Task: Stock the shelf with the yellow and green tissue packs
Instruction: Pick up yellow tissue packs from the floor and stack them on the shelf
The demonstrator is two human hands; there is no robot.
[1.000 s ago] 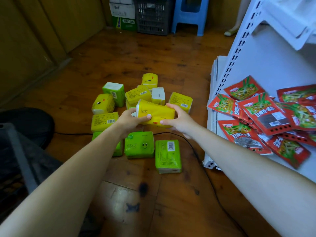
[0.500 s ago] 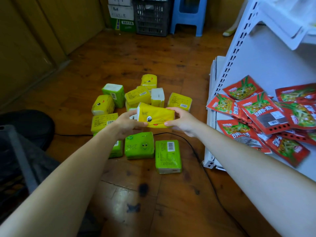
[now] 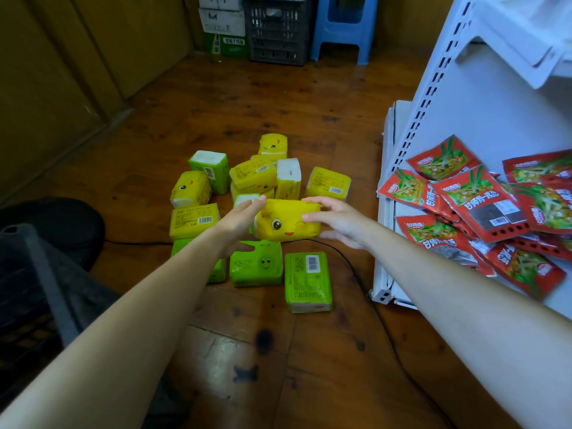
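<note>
I have a yellow tissue pack [image 3: 288,220] between my two hands, lifted above the pile of packs on the wooden floor [image 3: 247,97], its printed winking face turned up toward me. My left hand [image 3: 240,218] presses flat against the pack's left end, fingers straight and held together; my right hand [image 3: 337,218] cups the right end, fingers spread across the top edge and front with the thumb below. Directly under the pack sits a green tissue pack with a smiley face [image 3: 256,263], and just to the right of that one lies another green pack [image 3: 307,281], barcode side up. Beyond the held pack the remaining yellow packs [image 3: 253,174] cluster close together, one green pack [image 3: 210,170] standing at their left edge. To the right of the held pack stands the white shelf [image 3: 458,97], its board covered with red snack packets [image 3: 476,205]. A black cable [image 3: 356,274] runs along the floor behind the green packs; whether it touches them I cannot quite tell.
</note>
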